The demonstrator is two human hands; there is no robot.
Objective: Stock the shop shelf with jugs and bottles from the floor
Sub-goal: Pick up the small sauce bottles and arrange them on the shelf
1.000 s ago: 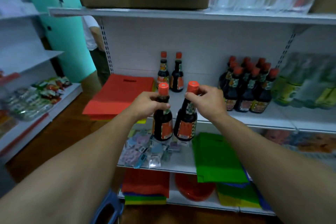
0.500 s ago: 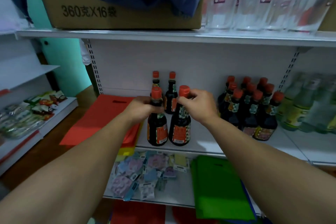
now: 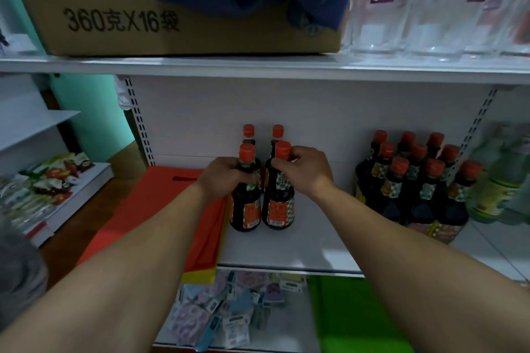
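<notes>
Now gripping two dark, red-capped bottles at the neck: left bottle (image 3: 249, 210) in the left hand (image 3: 222, 178), right bottle (image 3: 279, 209) in the right hand (image 3: 304, 172), fingers (image 3: 280, 163) curled tight round each. Standing upright side by side on the white shelf (image 3: 286, 248), bases seemingly down on it, just in front of two back bottles (image 3: 277, 132). Flanked by red bags (image 3: 160, 198) leftward and a bottle cluster (image 3: 424, 195) rightward.

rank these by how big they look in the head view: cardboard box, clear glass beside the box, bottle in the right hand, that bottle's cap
1. cardboard box
2 and 3, too close to rank: clear glass looks wider, right bottle, gripped by the right hand, looks taller
4. orange cap
</notes>
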